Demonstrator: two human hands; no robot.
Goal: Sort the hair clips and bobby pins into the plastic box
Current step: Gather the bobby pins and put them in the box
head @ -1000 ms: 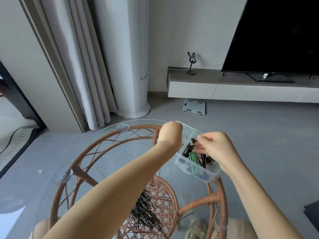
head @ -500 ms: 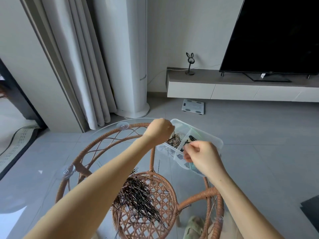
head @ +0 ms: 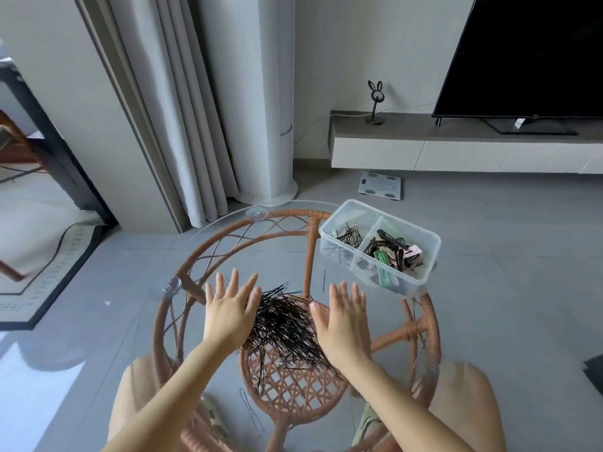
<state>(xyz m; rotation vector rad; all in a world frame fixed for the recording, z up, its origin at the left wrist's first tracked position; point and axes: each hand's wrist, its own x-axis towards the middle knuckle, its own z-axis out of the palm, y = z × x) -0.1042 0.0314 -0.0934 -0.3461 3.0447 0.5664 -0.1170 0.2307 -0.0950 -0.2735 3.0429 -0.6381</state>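
Note:
A clear plastic box [head: 427, 238] with a divider stands at the far right of the round glass table [head: 208, 223]. Its left compartment holds a few black bobby pins [head: 347, 236]; its right compartment holds hair clips [head: 393, 252] in black, green and pink. A big heap of black bobby pins [head: 287, 324] lies on the glass between my hands. My left hand [head: 230, 309] is flat and open at the heap's left edge. My right hand [head: 342, 318] is open at its right edge. Neither hand holds anything.
The glass top rests on a rattan frame [head: 310, 252] with suction cups [head: 171, 287]. One stray pin [head: 324, 281] lies near the box, another [head: 251, 409] near my lap. Beyond are a curtain [head: 182, 109], a floor scale [head: 380, 184] and a TV stand [head: 456, 148].
Both hands left the box and came back toward me, spreading open on either side of the bobby pin heap. The camera tilted down, and the box now stands alone at the far right.

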